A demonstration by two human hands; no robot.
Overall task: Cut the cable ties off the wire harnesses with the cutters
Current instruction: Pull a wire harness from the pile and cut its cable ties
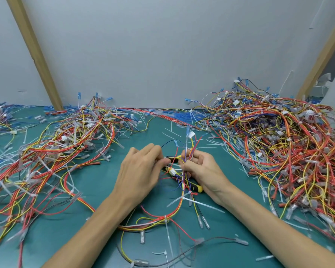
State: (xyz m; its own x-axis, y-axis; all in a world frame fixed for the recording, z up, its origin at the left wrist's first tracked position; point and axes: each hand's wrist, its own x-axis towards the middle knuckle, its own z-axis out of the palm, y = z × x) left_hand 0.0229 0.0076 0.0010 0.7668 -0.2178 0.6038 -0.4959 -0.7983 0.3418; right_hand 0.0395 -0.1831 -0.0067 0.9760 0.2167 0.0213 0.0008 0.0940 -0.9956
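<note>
A wire harness (pixel 161 217) of red, yellow and blue wires lies on the green mat between my forearms, with white cable ties (pixel 182 198) around it. My right hand (pixel 203 171) grips the yellow-and-black cutters (pixel 196 188), whose handle end sticks out below the palm, and its fingers also curl round upright wires of the harness. My left hand (pixel 141 167) pinches harness wires near a white connector (pixel 172 171). The cutters' jaws sit between the two hands, mostly hidden by wires and fingers.
A large heap of harnesses (pixel 290 144) fills the right side, and another pile (pixel 62 147) spreads over the left. Loose cut ties (pixel 213 144) lie scattered on the green mat (pixel 236 229). A grey wall with two slanted wooden struts (pixel 35 53) closes the back.
</note>
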